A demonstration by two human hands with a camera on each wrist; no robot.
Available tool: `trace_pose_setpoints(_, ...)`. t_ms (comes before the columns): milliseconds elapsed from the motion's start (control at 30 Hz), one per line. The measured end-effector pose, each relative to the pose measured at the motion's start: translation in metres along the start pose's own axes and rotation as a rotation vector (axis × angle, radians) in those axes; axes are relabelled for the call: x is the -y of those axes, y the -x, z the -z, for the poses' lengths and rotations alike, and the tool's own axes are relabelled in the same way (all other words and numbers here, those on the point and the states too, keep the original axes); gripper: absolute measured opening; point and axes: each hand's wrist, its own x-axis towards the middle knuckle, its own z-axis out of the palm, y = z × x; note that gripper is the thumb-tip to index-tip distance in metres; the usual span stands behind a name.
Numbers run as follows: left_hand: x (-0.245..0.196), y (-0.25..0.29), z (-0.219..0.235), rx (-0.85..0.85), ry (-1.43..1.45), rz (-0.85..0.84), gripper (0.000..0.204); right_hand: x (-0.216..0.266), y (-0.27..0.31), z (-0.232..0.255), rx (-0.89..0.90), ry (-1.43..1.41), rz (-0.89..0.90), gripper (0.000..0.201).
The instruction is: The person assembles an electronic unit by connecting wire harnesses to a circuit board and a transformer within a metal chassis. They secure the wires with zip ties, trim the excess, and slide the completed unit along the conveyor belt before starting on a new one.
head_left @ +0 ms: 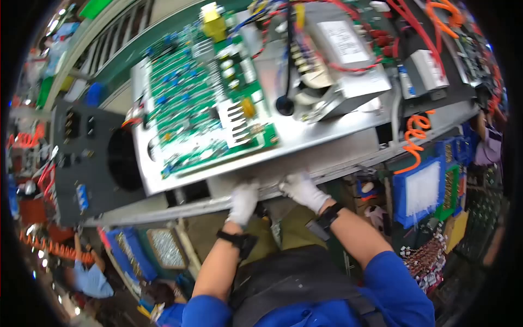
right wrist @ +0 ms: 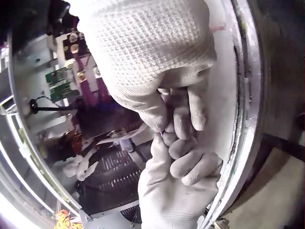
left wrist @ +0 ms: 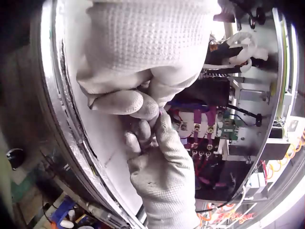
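My left hand [head_left: 243, 203] and right hand [head_left: 306, 192], both in white knit gloves, are at the near edge of the bench, below a raised metal panel carrying a green circuit board [head_left: 190, 103]. In the left wrist view, the fingertips of the left hand [left wrist: 147, 52] meet those of the right hand [left wrist: 164, 176]. Thumbs and curled fingers pinch a tiny purple piece [left wrist: 161, 112] between the two hands. The right wrist view shows this purple piece [right wrist: 162, 134] too, mostly hidden by the gloves; I cannot tell its kind.
Behind the hands, an open cabinet holds purple strips [left wrist: 197, 126] on terminals, a small green board [right wrist: 59, 85] and a black vented box [right wrist: 114, 183]. A metal rail [head_left: 218, 204] runs along the near edge. Orange coiled cord [head_left: 417, 143] hangs at right, above blue bins [head_left: 400, 191].
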Motion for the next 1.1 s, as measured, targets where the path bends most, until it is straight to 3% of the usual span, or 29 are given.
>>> trace_pose_setpoints(33,-0.007,-0.005,0.022,-0.037,-0.211,0.144,0.027,-0.018,-0.002,-0.002,-0.09,0.47,0.048,0.021)
trace_pose_setpoints(67,-0.002,-0.013,0.027,-0.247,-0.123,0.198,0.028,-0.016,0.003,0.01,-0.124,0.508,-0.141,0.021)
trace_pose_setpoints(100,0.006,-0.019,0.03,-0.452,-0.034,0.271,0.03,-0.036,0.002,0.023,-0.143,0.529,-0.168,0.021)
trace_pose_setpoints(167,0.026,-0.021,0.036,-0.282,-0.253,0.276,0.032,-0.08,-0.003,0.045,-0.332,0.836,0.028,0.022)
trace_pose_setpoints(200,0.054,-0.021,0.02,-0.296,-0.395,0.179,0.031,-0.065,0.004,0.061,-0.572,0.925,0.106,0.026)
trace_pose_setpoints(233,0.075,-0.021,0.003,-0.31,-0.539,0.081,0.031,-0.064,-0.002,0.073,-0.602,0.942,0.097,0.027)
trace_pose_setpoints(300,0.075,-0.027,0.003,-0.311,-0.559,0.131,0.03,-0.087,-0.027,0.091,-0.54,1.043,0.107,0.033)
trace_pose_setpoints(367,0.076,-0.032,0.002,-0.32,-0.431,0.176,0.031,-0.094,-0.044,0.105,-0.591,0.915,-0.084,0.034)
trace_pose_setpoints(400,0.07,-0.033,0.009,-0.265,-0.433,0.209,0.033,-0.102,-0.049,0.106,-0.583,0.919,-0.094,0.034)
trace_pose_setpoints(467,0.062,-0.035,0.018,-0.171,-0.325,0.306,0.036,-0.111,-0.055,0.107,-0.766,0.87,0.005,0.034)
trace_pose_setpoints(633,0.064,-0.037,0.018,-0.16,-0.303,0.326,0.037,-0.101,-0.048,0.12,-0.574,0.721,-0.099,0.036)
trace_pose_setpoints(700,0.072,-0.037,0.012,-0.195,-0.253,0.34,0.038,-0.073,-0.038,0.123,-0.49,0.908,-0.133,0.034)
trace_pose_setpoints(733,0.076,-0.035,0.008,-0.216,-0.271,0.326,0.039,-0.081,-0.04,0.121,-0.49,0.908,-0.131,0.034)
trace_pose_setpoints(800,0.072,-0.035,0.012,-0.23,-0.299,0.312,0.04,-0.095,-0.046,0.111,-0.818,1.037,0.132,0.033)
trace_pose_setpoints(833,0.069,-0.035,0.014,-0.242,-0.261,0.327,0.041,-0.103,-0.049,0.109,-0.816,1.029,0.128,0.033)
trace_pose_setpoints(933,0.057,-0.037,0.024,-0.183,-0.368,0.3,0.039,-0.073,-0.047,0.121,-0.465,0.696,-0.156,0.039)
trace_pose_setpoints(1033,0.078,-0.034,0.007,-0.153,-0.533,0.236,0.033,-0.115,-0.062,0.103,-0.587,0.791,-0.127,0.041)
trace_pose_setpoints(1100,0.085,-0.033,0.003,-0.213,-0.514,0.214,0.031,-0.103,-0.059,0.106,-0.525,0.815,-0.149,0.042)
